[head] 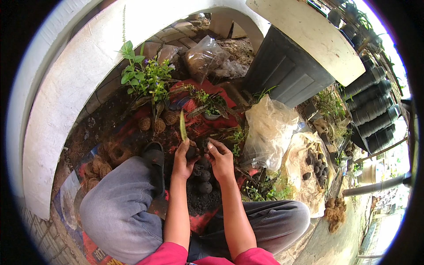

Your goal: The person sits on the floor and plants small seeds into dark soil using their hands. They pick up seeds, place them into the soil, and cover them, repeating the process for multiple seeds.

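Note:
My left hand (pixel 184 158) holds a dark soil ball (pixel 191 152) with a long green leaf cutting (pixel 183 126) standing up by the thumb. Close by on its right, my right hand (pixel 217 154) pinches a small dark clump (pixel 206 145), partly hidden by the fingers. Below and between the hands, several round dark soil balls (pixel 205 187) lie on loose black soil (pixel 202 202). Three fibre-wrapped balls (pixel 159 126) sit beyond my left hand, near a leafy flowering plant (pixel 155 78).
Brown coconut fibre (pixel 99 167) lies left of my leg. To the right are a clear plastic bag (pixel 271 129) and a plastic sheet (pixel 293 195) bearing small dark balls (pixel 318 170). A white arched wall (pixel 76 76) curves around the left; black pots (pixel 371 109) stand far right.

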The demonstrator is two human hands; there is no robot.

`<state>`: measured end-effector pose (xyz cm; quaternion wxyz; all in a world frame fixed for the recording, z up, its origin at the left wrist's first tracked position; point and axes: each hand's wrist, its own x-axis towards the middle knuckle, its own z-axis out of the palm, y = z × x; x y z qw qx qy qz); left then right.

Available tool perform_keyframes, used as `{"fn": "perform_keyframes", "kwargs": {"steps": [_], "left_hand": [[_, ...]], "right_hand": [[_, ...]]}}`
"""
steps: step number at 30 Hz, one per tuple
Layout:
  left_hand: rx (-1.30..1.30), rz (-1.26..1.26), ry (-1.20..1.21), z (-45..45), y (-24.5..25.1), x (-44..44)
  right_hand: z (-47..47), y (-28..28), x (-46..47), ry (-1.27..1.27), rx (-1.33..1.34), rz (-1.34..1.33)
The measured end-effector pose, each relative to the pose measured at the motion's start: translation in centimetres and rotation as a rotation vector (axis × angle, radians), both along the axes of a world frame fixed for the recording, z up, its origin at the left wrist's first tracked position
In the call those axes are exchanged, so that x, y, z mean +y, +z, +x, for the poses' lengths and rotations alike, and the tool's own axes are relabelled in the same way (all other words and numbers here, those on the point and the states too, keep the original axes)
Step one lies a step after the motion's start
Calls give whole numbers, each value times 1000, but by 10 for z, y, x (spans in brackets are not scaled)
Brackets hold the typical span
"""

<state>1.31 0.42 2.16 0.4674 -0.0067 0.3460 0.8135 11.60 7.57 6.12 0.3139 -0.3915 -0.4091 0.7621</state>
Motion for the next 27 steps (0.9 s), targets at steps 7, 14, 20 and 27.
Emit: {"fn": "perform_keyframes", "kwargs": {"steps": [7,14,20,27], "left_hand": [[476,-199,-132,1,12,0],[335,-106,-96,0,16,-2],[120,47,85,1,6,0],[-11,39,259,-16,3,-2]], "right_hand": [[-2,3,-2,-3,-42,151],[-5,5,-5,-92,-37,111],[-12,0,-10,-123,17,89],[-6,-7,-1,-191,164,-85]]}}
